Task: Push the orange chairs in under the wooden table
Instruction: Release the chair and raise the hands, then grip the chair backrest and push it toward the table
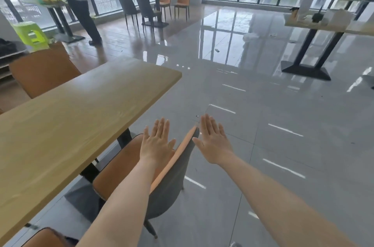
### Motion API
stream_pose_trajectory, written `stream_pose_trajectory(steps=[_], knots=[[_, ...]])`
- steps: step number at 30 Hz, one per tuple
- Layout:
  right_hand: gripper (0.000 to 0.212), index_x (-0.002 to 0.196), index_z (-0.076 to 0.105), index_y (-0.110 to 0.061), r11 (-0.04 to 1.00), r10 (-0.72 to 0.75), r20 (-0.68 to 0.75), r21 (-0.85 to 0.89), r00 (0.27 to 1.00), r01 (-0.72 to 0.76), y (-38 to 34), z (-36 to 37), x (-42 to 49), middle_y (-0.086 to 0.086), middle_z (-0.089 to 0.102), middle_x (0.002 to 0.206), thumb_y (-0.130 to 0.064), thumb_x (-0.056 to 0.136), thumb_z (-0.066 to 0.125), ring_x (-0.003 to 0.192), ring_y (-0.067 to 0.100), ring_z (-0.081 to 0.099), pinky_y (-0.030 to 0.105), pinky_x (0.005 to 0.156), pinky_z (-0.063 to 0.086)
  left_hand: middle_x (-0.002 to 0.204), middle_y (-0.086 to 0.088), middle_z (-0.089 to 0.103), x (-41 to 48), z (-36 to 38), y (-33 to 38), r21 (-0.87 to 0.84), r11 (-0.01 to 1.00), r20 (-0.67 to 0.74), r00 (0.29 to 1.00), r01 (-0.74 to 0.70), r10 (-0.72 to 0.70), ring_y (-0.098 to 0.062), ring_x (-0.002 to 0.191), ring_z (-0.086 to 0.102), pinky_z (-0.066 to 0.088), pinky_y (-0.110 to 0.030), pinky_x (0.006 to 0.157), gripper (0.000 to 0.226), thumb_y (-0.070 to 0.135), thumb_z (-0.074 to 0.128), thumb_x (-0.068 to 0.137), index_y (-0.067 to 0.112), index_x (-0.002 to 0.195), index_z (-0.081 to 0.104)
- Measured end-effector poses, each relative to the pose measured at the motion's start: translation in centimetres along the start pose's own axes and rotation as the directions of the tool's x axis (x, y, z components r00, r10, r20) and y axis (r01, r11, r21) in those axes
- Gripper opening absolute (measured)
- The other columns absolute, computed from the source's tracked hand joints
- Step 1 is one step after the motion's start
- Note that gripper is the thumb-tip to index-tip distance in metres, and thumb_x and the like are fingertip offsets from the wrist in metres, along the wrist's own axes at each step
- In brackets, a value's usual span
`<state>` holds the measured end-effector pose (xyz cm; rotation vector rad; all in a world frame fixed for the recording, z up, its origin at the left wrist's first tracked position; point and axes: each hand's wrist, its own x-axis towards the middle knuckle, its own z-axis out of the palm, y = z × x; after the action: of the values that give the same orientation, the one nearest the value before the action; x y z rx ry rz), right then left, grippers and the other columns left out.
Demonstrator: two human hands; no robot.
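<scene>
A long wooden table (81,109) fills the left half of the view. On its near side stands an orange chair (119,168) with a grey back, its seat partly out from under the table edge. My left hand (156,143) hovers flat and open over the chair's seat side of the backrest. My right hand (214,143) is open too, just right of the backrest's top edge. Neither hand grips anything. Another orange chair (43,71) stands at the table's far side. A third orange chair (43,237) shows at the bottom left corner.
A person (81,4) stands at the far left by a small table. A green stool (30,33) sits behind the far chair. Another table with dark and orange chairs (153,4) is by the windows. A black-legged table (315,24) stands at right. Glossy grey floor (263,125) spreads right.
</scene>
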<state>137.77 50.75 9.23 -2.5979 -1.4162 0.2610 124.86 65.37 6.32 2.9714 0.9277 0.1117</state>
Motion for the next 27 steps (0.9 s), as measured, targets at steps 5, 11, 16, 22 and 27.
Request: stream_pose_trajectory(steps=[5, 11, 16, 22, 27], knots=[[0.069, 0.141, -0.024, -0.015, 0.998, -0.064, -0.010, -0.006, 0.998, 0.064, 7.6, -2.2, 9.5, 0.004, -0.024, 0.154, -0.047, 0.097, 0.019, 0.142, 0.019, -0.020, 0.035, 0.114, -0.014, 0.154, 0.000, -0.022, 10.3, 0.9, 3.6, -0.003, 0.996, 0.040, 0.995, 0.088, -0.087, -0.017, 0.143, -0.018, -0.019, -0.038, 0.108, 0.063, 0.048, 0.013, 0.097, 0.020, 0.139, -0.025], [0.069, 0.141, -0.023, -0.013, 0.974, -0.214, -0.017, -0.082, 0.977, 0.212, 16.7, -7.3, 20.2, 0.004, -0.024, 0.154, -0.046, 0.097, 0.019, 0.142, 0.019, -0.019, 0.034, 0.112, -0.016, 0.155, 0.000, -0.021, 22.5, 0.0, 8.4, -0.053, 0.973, 0.053, 0.973, 0.225, -0.223, -0.016, 0.144, -0.018, -0.014, -0.041, 0.114, 0.064, 0.047, 0.013, 0.098, 0.017, 0.143, -0.021], [0.069, 0.141, -0.023, -0.012, 0.967, -0.245, 0.011, -0.064, 0.969, 0.246, 22.0, -9.5, 29.8, 0.004, -0.025, 0.153, -0.045, 0.097, 0.019, 0.142, 0.019, -0.019, 0.034, 0.114, -0.014, 0.156, 0.000, -0.020, 31.4, 0.8, 9.3, -0.037, 0.956, 0.049, 0.956, 0.291, -0.289, -0.017, 0.144, -0.017, -0.015, -0.042, 0.114, 0.064, 0.047, 0.012, 0.098, 0.016, 0.142, -0.022], [0.071, 0.140, -0.025, -0.013, 0.936, -0.338, 0.063, -0.083, 0.939, 0.343, 25.4, -9.0, 43.1, 0.003, -0.026, 0.153, -0.046, 0.097, 0.021, 0.141, 0.017, -0.022, 0.032, 0.111, -0.018, 0.157, -0.001, -0.017, 43.6, 4.0, 7.6, -0.049, 0.929, 0.049, 0.930, 0.367, -0.364, -0.016, 0.145, -0.015, -0.013, -0.043, 0.115, 0.065, 0.046, 0.016, 0.098, 0.014, 0.143, -0.020], [0.072, 0.138, -0.028, -0.013, 0.900, -0.411, 0.118, -0.107, 0.904, 0.423, 26.2, -10.3, 56.0, 0.003, -0.028, 0.152, -0.048, 0.097, 0.020, 0.140, 0.016, -0.024, 0.031, 0.108, -0.021, 0.158, -0.002, -0.014, 54.5, 4.9, 4.9, -0.121, 0.883, 0.049, 0.891, 0.453, -0.451, -0.016, 0.145, -0.013, -0.012, -0.042, 0.116, 0.066, 0.045, 0.018, 0.098, 0.014, 0.145, -0.016]])
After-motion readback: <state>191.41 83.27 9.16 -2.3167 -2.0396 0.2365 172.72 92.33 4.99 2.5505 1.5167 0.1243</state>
